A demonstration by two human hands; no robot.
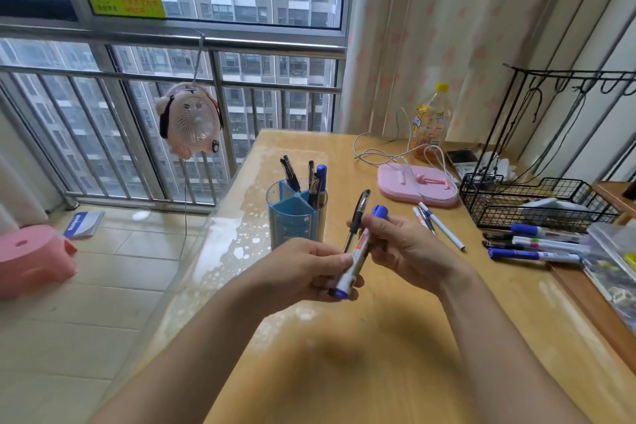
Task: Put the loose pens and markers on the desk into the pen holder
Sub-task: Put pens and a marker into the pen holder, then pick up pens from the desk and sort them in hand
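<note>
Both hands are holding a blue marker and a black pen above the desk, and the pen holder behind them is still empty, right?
Not quite. The head view shows the pen holder already has several pens standing in it. The rest holds: left hand and right hand hold a blue marker and black pen above the desk.

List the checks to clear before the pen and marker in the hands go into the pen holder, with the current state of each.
1. Grip: left hand and right hand both hold the black pen and blue marker between them. Ok.
2. Marker capped: blue cap on its upper end. Ok.
3. Pen holder upright on the desk, just beyond the hands. Ok.
4. Room in the holder: several pens stand in the rear compartments; the front one looks free. Ok.
5. Path to the holder: nothing between it and the hands. Ok.
6. Desk cleared of loose pens: thin pens and markers lie to the right. Not ok.
</note>
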